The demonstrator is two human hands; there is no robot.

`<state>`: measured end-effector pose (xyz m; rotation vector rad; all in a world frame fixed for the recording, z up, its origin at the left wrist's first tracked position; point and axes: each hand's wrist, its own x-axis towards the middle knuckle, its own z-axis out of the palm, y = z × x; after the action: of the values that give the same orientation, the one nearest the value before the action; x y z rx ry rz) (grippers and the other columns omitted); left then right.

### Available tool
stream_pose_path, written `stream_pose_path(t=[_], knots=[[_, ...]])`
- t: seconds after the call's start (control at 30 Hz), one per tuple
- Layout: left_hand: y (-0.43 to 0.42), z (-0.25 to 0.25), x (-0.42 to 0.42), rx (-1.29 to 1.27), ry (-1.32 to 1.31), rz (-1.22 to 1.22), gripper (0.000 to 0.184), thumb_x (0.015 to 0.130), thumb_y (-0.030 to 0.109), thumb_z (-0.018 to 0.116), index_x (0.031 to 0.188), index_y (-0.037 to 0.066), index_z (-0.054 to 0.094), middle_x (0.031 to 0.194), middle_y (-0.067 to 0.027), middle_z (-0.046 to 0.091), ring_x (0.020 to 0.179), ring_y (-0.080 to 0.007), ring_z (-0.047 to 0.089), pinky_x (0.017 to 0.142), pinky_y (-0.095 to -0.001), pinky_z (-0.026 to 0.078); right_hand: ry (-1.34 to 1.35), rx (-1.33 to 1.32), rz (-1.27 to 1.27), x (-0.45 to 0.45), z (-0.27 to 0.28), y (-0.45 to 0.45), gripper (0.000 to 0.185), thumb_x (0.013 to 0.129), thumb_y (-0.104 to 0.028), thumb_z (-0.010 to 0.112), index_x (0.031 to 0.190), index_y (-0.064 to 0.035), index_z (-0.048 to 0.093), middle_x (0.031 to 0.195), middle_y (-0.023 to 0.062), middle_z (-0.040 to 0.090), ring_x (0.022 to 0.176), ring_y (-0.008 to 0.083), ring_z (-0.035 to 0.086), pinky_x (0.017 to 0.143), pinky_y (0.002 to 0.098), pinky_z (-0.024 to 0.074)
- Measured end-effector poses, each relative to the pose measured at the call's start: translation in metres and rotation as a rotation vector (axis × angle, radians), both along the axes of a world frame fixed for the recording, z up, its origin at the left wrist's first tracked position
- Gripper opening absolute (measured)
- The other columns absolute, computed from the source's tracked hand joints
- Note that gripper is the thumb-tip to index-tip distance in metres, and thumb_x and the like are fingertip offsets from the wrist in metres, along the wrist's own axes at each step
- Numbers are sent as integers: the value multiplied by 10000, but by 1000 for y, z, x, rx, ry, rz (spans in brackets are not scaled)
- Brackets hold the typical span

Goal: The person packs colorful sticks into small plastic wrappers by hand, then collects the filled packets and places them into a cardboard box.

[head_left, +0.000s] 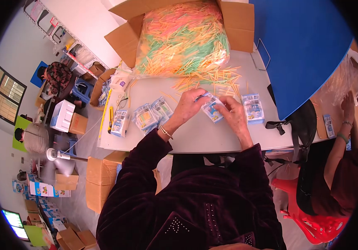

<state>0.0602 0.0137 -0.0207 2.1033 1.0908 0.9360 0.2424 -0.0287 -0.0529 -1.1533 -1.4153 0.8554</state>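
Two people show at the far left, one in a patterned top (60,77) and one in a striped top (36,137), with a white fan (52,154) and cardboard boxes (67,180) near them. Next comes the pale table (187,141), with an open carton (97,89) beside its left edge. On the table's left part lie a yellow cutter (111,116), a pair of scissors (123,101) and a packet with blue-striped ends (120,123). To the right of these, two more packets (145,118) lie close together.

Farther back, a large cardboard box (122,46) holds a clear bag of pink, orange, yellow and green sticks (183,37), and loose sticks (212,79) are scattered in front of it.

The wearer's left hand (189,107) has its thumb and fingers closed on the upper left part of a small packet of the same kind, the held packet (212,110), which is tilted above the middle of the table. The right hand (233,114) pinches that packet at its right side, thumb over its face. Just right of this hand, another packet (253,109) lies flat.

Beyond it stand a blue panel (300,50) and a black strap bag (302,129). At far right, a co-worker's arm (339,150) wears a green bangle, near one more packet (328,126) and above a red chair (308,216).
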Motion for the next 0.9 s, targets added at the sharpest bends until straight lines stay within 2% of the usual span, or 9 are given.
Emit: stream_pose_path(t=[0.27,0.4,0.53,0.6,0.7,0.73,0.77,0.8,0.9], knots=[[10,3,-5,167,84,-7,131,822,95,602,876,-24,611,753,-143,595,700,-239,567,649,-312,441,260,-172,195,-13,-15,16,130,825,-101,629,834,29,637,618,15,564,571,60,451,516,234,376],[19,2,-5,278,175,-51,130,809,105,608,849,-19,611,750,-172,584,691,-299,555,642,-346,438,130,-118,166,-14,-21,19,171,845,-126,614,798,38,613,588,25,540,556,61,417,495,250,357],[28,0,-11,213,247,-86,135,825,115,595,850,-17,611,743,-170,582,686,-292,557,634,-348,437,46,-80,153,-15,-19,16,193,877,-144,585,789,27,598,605,-30,485,575,43,391,504,233,334],[37,-1,-15,-72,79,-141,133,838,110,582,864,-18,608,730,-168,578,678,-297,553,636,-360,444,29,-59,129,-16,-22,18,201,880,-147,582,779,27,586,600,-29,471,575,46,377,500,238,325],[77,-6,-27,26,-28,-30,143,837,136,585,824,-6,587,753,-147,603,746,-298,580,640,-380,445,37,-24,72,-19,-36,22,217,880,-143,580,748,28,557,596,-23,454,581,51,368,495,244,317],[89,-7,-26,26,-28,-33,143,837,136,585,824,-6,587,753,-147,603,746,-298,580,640,-380,445,-11,-14,46,-19,-35,22,205,863,-152,593,754,20,567,599,72,493,538,145,407,493,290,349],[101,-8,-25,287,54,33,130,835,121,571,840,-8,586,752,-149,594,741,-308,576,642,-380,450,-60,-2,22,-19,-34,22,195,845,-161,605,760,12,577,602,166,533,495,239,447,490,336,382],[112,-11,-25,548,136,102,122,833,106,557,857,-10,585,751,-151,586,737,-318,572,645,-380,454,-60,-1,21,-20,-34,22,195,845,-161,605,760,12,577,602,166,533,495,239,447,490,336,382],[137,-22,-21,618,424,140,152,838,56,510,956,-7,583,914,-136,584,873,-339,545,748,-386,446,-58,33,18,-19,-35,22,209,842,-168,608,750,14,563,611,177,536,502,262,469,495,344,388]])
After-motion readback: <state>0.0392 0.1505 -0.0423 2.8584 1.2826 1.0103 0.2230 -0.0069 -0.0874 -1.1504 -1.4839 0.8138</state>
